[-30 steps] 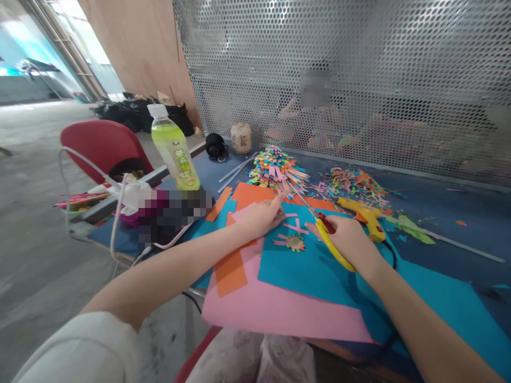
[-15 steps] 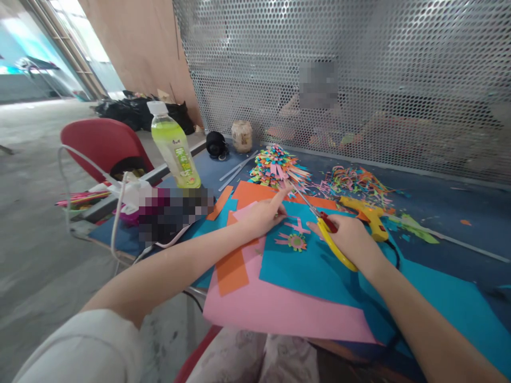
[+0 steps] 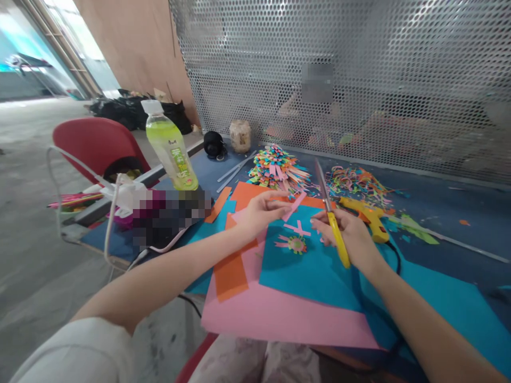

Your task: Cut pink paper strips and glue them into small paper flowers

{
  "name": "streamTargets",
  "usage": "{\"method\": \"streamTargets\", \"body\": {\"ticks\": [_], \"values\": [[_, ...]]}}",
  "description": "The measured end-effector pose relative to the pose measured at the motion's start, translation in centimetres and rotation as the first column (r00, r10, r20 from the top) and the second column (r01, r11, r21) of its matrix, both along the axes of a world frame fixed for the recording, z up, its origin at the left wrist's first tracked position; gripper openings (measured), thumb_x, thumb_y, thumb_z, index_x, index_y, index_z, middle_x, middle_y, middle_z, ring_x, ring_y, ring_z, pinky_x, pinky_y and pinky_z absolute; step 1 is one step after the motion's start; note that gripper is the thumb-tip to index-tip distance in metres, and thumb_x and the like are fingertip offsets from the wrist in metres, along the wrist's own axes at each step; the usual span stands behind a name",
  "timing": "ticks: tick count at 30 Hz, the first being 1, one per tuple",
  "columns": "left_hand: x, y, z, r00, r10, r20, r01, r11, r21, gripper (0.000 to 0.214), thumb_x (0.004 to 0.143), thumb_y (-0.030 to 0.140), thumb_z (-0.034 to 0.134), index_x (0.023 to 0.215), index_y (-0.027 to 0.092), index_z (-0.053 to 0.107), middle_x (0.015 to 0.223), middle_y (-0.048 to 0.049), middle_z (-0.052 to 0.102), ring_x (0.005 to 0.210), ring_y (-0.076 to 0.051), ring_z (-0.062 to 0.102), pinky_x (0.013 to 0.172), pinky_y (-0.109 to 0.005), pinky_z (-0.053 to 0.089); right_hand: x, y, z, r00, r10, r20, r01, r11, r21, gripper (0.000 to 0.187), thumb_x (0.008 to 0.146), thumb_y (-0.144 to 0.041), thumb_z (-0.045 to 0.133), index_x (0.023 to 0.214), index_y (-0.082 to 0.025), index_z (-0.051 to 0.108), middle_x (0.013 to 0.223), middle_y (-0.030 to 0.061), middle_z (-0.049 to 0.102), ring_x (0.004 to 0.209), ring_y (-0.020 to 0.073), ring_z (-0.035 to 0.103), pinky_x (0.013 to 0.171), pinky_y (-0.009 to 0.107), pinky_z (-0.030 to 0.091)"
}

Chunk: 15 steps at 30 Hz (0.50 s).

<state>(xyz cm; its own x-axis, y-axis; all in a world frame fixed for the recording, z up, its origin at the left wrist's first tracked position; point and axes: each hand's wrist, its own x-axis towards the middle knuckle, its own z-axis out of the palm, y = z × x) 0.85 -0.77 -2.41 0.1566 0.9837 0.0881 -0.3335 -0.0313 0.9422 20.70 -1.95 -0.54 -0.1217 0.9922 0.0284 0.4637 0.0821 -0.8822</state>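
My left hand (image 3: 261,211) pinches a short pink paper strip (image 3: 294,205) just above the blue sheet (image 3: 315,268). My right hand (image 3: 351,236) grips yellow-handled scissors (image 3: 331,215), blades closed and pointing away from me toward the mesh wall. Between the hands, a small paper flower (image 3: 296,243) and a pink paper cross (image 3: 298,229) lie on the blue sheet. A pile of multicoloured paper strips (image 3: 278,169) sits just beyond my left hand.
Pink (image 3: 275,314) and orange (image 3: 230,274) sheets lie under the blue one. A yellow glue gun (image 3: 367,215) rests right of the scissors, by loose paper scraps (image 3: 355,181). A green drink bottle (image 3: 170,146), a red chair (image 3: 98,143) and a jar (image 3: 240,136) stand left. A person sits behind the mesh wall (image 3: 359,80).
My left hand has lifted a pink strip off the sheet. My right hand has swung the scissors from pointing at the strip pile to pointing straight away, blades closed.
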Motion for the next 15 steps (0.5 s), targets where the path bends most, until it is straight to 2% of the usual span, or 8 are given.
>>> {"method": "streamTargets", "body": {"ticks": [2,6,10,15], "values": [[0.7,-0.9,0.2,0.998,-0.039,0.056,0.04,0.999,-0.023,0.048,0.061,0.022,0.077,0.105,0.014,0.057,0.081,-0.0064,0.073,0.074,-0.015,0.068,0.071,-0.026,0.05,-0.6,-0.5,0.4,0.996,0.037,-0.087,-0.039,0.999,-0.023,0.037,0.063,-0.046,0.07,0.086,-0.019,0.059,0.063,-0.0014,0.059,0.049,0.0117,0.052,0.047,0.026,0.044],[1.6,-2.2,0.3,0.988,-0.12,0.095,0.129,0.988,-0.088,0.053,0.061,0.024,0.078,0.109,0.016,0.057,0.083,-0.0066,0.073,0.074,-0.016,0.068,0.071,-0.028,0.051,-1.3,-1.3,0.5,0.977,0.095,-0.192,-0.094,0.995,0.014,0.03,0.065,-0.043,0.069,0.083,-0.02,0.059,0.066,-0.0006,0.06,0.06,0.0151,0.059,0.055,0.027,0.048],[1.5,-2.2,-0.1,0.991,-0.116,0.07,0.122,0.988,-0.091,0.052,0.061,0.024,0.078,0.109,0.018,0.057,0.086,-0.0059,0.073,0.076,-0.016,0.068,0.068,-0.027,0.052,-1.4,-1.6,0.5,0.974,0.05,-0.22,-0.05,0.999,0.008,0.026,0.064,-0.034,0.069,0.085,-0.021,0.06,0.077,0.0009,0.065,0.071,0.0163,0.062,0.064,0.027,0.049],[1.2,-1.8,-0.4,0.992,-0.115,-0.054,0.115,0.993,-0.018,0.051,0.065,0.026,0.075,0.11,0.016,0.054,0.085,-0.0064,0.072,0.073,-0.015,0.067,0.065,-0.025,0.052,-1.6,-1.3,0.7,0.978,-0.018,-0.208,0.016,1.0,-0.011,0.028,0.059,-0.033,0.07,0.082,-0.021,0.059,0.074,0.001,0.065,0.067,0.0168,0.061,0.061,0.029,0.05]]}}
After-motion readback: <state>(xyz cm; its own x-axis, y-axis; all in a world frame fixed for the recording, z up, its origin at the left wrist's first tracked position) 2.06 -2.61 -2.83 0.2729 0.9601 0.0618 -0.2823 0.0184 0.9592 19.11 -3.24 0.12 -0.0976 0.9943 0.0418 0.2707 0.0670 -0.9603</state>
